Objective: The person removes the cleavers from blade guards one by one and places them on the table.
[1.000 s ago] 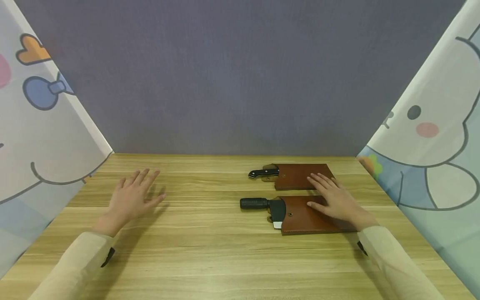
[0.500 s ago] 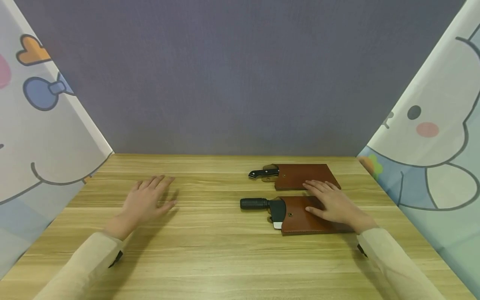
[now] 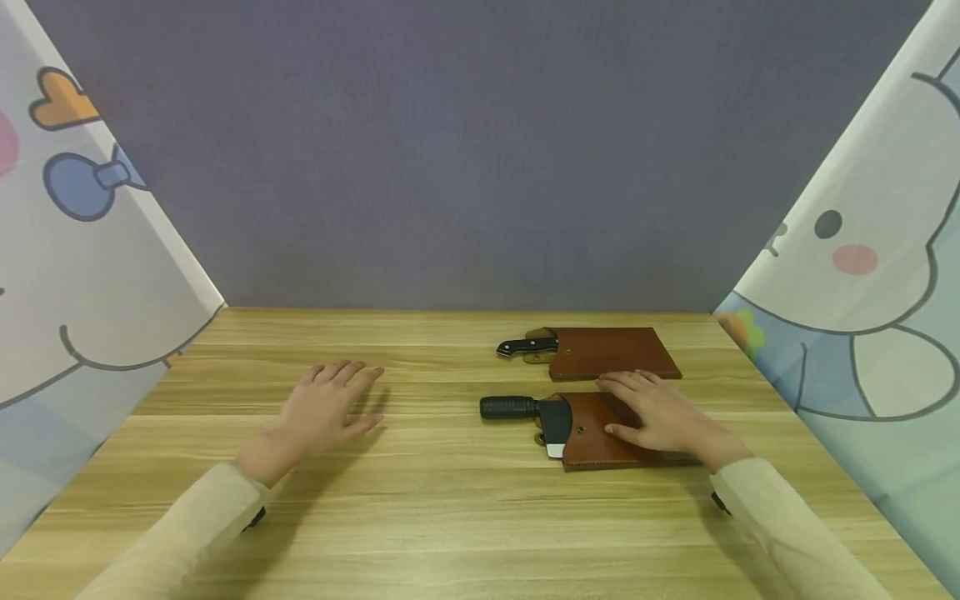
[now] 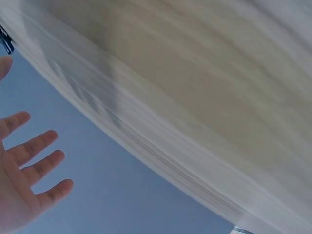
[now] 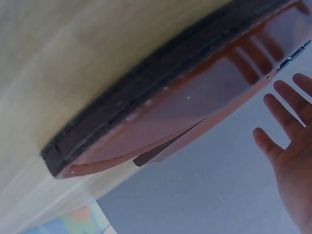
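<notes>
1. Since half a second ago, the left hand (image 3: 318, 417) has been drifting rightward across the bench (image 3: 420, 508) and the right hand (image 3: 660, 418) has been edging leftward, while the near sheath (image 3: 600, 442) and the far sheath (image 3: 611, 352) are staying put.
2. Right of the bench's middle, the brown near sheath is lying flat, a cleaver's thick black handle (image 3: 507, 407) jutting out leftward and part of its dark blade (image 3: 555, 421) showing.
3. Over this sheath the right hand is hovering, its straight fingers showing a gap above the leather in the right wrist view; its thumb is standing apart.
4. Just behind, the far sheath is lying parallel, a riveted black knife handle (image 3: 525, 347) pointing left.
5. Well left of both handles, the left hand is hovering above the bench, fingers extending apart.
6. Pale sleeves (image 3: 787, 525) are covering both forearms.
7. Behind the bench a grey backdrop (image 3: 480, 167) is rising.
</notes>
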Action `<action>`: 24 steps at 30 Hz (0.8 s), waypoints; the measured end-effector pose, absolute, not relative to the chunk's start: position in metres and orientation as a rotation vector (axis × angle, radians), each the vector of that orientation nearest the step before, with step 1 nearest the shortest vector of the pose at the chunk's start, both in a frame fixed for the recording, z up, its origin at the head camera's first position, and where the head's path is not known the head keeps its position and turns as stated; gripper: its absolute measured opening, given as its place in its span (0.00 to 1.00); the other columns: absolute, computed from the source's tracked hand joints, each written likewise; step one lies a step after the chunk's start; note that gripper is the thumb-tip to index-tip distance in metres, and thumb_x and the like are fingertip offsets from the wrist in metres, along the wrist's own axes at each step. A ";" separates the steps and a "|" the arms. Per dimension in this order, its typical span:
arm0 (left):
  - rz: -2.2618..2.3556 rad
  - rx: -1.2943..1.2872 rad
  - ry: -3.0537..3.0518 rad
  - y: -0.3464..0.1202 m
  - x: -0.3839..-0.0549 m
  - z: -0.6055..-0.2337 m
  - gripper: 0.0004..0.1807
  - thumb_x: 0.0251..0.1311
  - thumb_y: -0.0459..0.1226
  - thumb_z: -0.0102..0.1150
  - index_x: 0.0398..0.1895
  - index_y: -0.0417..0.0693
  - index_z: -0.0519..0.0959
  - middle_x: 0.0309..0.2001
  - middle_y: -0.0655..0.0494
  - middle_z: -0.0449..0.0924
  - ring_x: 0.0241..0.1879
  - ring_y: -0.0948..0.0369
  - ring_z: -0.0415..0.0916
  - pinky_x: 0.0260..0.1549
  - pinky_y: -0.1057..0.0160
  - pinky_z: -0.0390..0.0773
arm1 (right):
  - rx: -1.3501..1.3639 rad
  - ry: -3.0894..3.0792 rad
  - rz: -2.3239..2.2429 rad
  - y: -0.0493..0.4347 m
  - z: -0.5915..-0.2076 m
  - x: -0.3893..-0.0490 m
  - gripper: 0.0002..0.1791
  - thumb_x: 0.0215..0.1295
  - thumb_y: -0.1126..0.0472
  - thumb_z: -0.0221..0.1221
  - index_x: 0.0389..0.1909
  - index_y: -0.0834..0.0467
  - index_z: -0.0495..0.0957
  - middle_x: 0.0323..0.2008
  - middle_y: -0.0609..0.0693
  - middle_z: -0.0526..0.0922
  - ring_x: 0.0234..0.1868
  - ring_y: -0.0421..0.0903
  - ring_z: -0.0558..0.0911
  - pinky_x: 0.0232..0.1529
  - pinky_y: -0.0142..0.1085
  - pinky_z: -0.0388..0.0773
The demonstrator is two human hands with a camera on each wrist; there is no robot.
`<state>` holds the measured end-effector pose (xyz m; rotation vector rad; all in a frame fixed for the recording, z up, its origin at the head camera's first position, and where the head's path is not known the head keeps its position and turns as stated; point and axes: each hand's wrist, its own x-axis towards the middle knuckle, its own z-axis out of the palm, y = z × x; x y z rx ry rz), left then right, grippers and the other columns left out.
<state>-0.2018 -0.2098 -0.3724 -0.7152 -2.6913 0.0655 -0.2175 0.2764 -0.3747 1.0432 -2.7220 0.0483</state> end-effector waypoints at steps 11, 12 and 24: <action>0.105 -0.847 -2.652 -0.183 -0.199 -0.374 0.36 0.52 0.60 0.55 0.61 0.53 0.68 0.56 0.46 0.73 0.56 0.46 0.70 0.50 0.43 0.70 | 1.077 -2.766 0.046 0.269 -0.371 -0.210 0.36 0.53 0.45 0.61 0.60 0.59 0.67 0.58 0.54 0.72 0.59 0.55 0.70 0.60 0.54 0.62; 0.105 -0.859 -2.645 -0.181 -0.199 -0.374 0.35 0.52 0.59 0.55 0.61 0.53 0.68 0.55 0.46 0.73 0.55 0.46 0.70 0.50 0.43 0.70 | 1.079 -2.765 0.045 0.268 -0.370 -0.210 0.36 0.53 0.44 0.61 0.60 0.58 0.67 0.57 0.54 0.72 0.59 0.54 0.70 0.60 0.53 0.63; 0.084 -1.017 -2.619 -0.146 -0.202 -0.378 0.34 0.54 0.59 0.53 0.60 0.52 0.68 0.54 0.49 0.74 0.55 0.49 0.71 0.52 0.46 0.70 | 1.082 -2.793 0.059 0.263 -0.369 -0.203 0.40 0.52 0.38 0.59 0.63 0.55 0.65 0.60 0.53 0.70 0.60 0.55 0.69 0.57 0.55 0.65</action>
